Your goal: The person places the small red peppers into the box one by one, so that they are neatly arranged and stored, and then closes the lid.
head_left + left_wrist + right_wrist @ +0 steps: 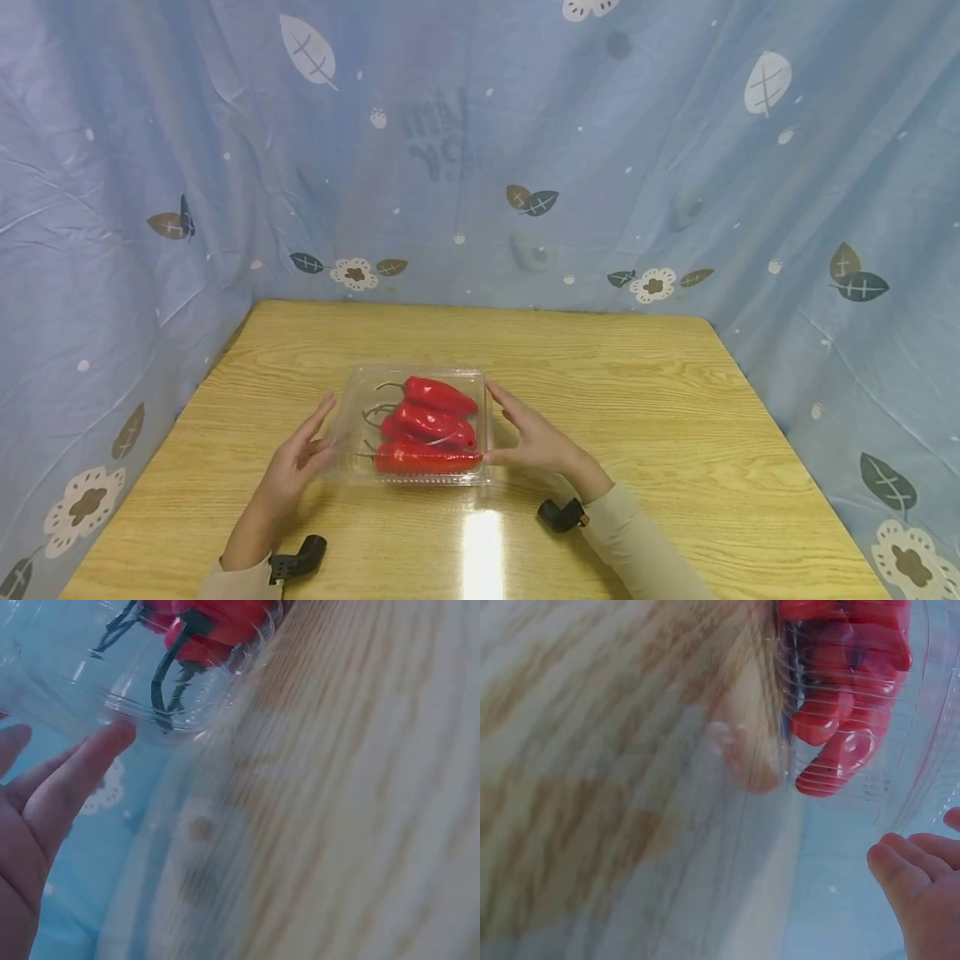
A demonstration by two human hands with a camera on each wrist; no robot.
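A clear plastic box (352,423) with several red peppers (429,423) in it sits on the table, left of its middle. The peppers have green stems that point left. My left hand (292,461) is at the box's left side, its fingers extended; in the left wrist view a fingertip (120,733) meets the clear wall. On the other side, my right hand (538,437) spreads thumb and fingers along the right wall. The right wrist view has its fingertips (889,851) close by the box's rim (911,814); whether they touch there I cannot tell.
The wooden table (637,400) extends around the box, with a bright light reflection in front. Blue patterned cloth (465,167) hangs behind and along both sides. Black devices (298,558) are strapped at both wrists.
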